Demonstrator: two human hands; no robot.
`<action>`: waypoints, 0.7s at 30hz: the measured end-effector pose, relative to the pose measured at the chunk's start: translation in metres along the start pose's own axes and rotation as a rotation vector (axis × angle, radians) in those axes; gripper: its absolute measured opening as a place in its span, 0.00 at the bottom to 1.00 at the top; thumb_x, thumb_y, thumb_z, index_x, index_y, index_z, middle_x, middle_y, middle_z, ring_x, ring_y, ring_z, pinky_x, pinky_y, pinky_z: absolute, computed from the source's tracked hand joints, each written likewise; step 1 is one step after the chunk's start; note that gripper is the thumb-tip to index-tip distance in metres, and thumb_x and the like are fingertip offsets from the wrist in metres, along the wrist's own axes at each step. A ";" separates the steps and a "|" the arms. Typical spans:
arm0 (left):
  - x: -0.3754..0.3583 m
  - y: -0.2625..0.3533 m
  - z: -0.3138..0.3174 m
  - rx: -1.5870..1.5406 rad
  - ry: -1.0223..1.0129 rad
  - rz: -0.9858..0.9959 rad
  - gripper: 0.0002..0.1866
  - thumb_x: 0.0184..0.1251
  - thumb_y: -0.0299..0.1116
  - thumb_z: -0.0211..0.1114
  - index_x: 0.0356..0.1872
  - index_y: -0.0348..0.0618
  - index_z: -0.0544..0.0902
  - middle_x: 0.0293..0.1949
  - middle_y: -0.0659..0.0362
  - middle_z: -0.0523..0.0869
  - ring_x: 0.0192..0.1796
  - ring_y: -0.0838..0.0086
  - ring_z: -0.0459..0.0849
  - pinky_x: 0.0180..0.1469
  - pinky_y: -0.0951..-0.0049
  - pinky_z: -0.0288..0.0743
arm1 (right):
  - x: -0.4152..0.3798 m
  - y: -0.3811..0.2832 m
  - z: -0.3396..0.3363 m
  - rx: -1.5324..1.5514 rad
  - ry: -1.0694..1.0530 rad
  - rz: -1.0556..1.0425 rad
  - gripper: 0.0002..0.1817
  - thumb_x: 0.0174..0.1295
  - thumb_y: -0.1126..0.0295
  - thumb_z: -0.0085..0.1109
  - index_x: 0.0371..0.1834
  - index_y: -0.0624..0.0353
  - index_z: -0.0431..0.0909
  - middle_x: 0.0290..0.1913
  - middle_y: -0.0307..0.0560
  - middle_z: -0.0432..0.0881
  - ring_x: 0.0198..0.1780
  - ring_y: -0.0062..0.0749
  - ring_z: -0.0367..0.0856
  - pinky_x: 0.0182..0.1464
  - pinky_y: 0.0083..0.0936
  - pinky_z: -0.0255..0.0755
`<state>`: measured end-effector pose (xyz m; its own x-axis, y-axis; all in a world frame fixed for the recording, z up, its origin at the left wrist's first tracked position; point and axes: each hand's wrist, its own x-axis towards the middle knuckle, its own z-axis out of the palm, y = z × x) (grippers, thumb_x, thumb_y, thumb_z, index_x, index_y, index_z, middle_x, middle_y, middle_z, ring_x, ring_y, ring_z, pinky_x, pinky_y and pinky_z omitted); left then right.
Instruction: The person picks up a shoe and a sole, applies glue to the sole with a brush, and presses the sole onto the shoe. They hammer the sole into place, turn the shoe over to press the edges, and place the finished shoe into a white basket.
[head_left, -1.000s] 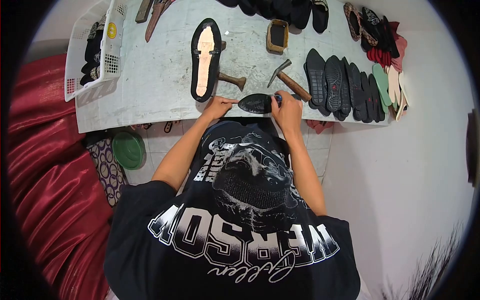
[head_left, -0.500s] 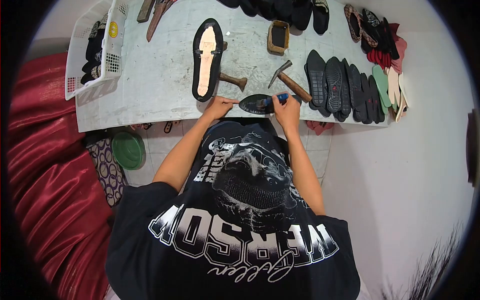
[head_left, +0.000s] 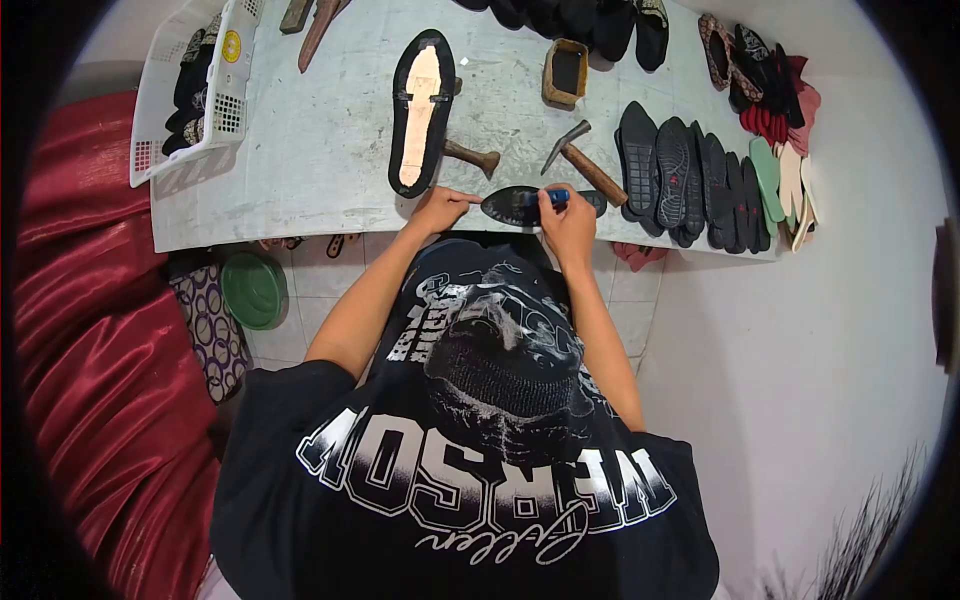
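A black shoe sole (head_left: pixel 506 208) lies flat near the table's front edge, its pointed end to the left. My right hand (head_left: pixel 570 232) grips a blue-handled brush (head_left: pixel 562 197), its bristles down on the sole's upper face. At the pointed end, my left hand (head_left: pixel 438 210) stretches out its index finger, which reaches or nearly touches the tip. The other left fingers look curled, holding nothing visible. Just beyond that hand lies a black shoe (head_left: pixel 402 150), bottom up, with a pale insole showing. A hammer (head_left: pixel 594 174) rests behind my right hand.
Several black soles (head_left: pixel 672 175) line the right side, beside green and cream soles (head_left: pixel 767 180). A small container (head_left: pixel 566 72) with dark contents stands farther back. At left are a white basket (head_left: pixel 190 110) of shoes and, on the floor, a green basin (head_left: pixel 254 291).
My right hand and the brush have shifted slightly left along the sole. The view has moved a little. My left hand keeps its place by the sole's tip.
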<state>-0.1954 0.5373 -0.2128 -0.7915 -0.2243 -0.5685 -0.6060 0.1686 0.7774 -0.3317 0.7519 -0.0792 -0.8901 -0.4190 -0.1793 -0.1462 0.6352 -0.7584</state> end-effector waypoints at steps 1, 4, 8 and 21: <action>0.002 -0.004 0.001 -0.012 0.006 0.014 0.17 0.64 0.26 0.65 0.51 0.50 0.95 0.22 0.66 0.82 0.26 0.84 0.71 0.31 0.76 0.69 | 0.002 -0.003 -0.001 -0.119 0.122 -0.212 0.11 0.66 0.64 0.70 0.38 0.61 0.88 0.29 0.53 0.88 0.28 0.45 0.87 0.33 0.37 0.76; 0.000 0.002 0.001 -0.020 0.002 0.035 0.17 0.64 0.26 0.65 0.51 0.50 0.95 0.22 0.66 0.82 0.26 0.84 0.71 0.31 0.76 0.69 | 0.004 -0.009 -0.004 -0.187 0.238 -0.476 0.10 0.66 0.64 0.69 0.39 0.61 0.88 0.29 0.52 0.89 0.27 0.43 0.86 0.33 0.35 0.75; 0.001 -0.001 0.000 -0.020 -0.008 0.030 0.17 0.64 0.26 0.65 0.51 0.50 0.95 0.22 0.66 0.82 0.26 0.84 0.71 0.31 0.76 0.69 | -0.005 -0.016 0.000 0.081 -0.041 -0.106 0.10 0.66 0.64 0.70 0.39 0.61 0.89 0.28 0.52 0.88 0.26 0.37 0.84 0.33 0.31 0.74; -0.001 0.007 -0.003 -0.021 -0.036 0.021 0.17 0.66 0.33 0.65 0.51 0.60 0.95 0.17 0.62 0.81 0.21 0.83 0.68 0.26 0.73 0.65 | -0.005 0.015 -0.017 0.029 0.037 -0.272 0.11 0.65 0.64 0.71 0.40 0.60 0.89 0.28 0.53 0.88 0.27 0.39 0.85 0.34 0.34 0.75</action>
<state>-0.1982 0.5353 -0.2061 -0.8069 -0.1861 -0.5606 -0.5874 0.1523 0.7949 -0.3366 0.7746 -0.0790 -0.8350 -0.5473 0.0566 -0.3706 0.4834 -0.7931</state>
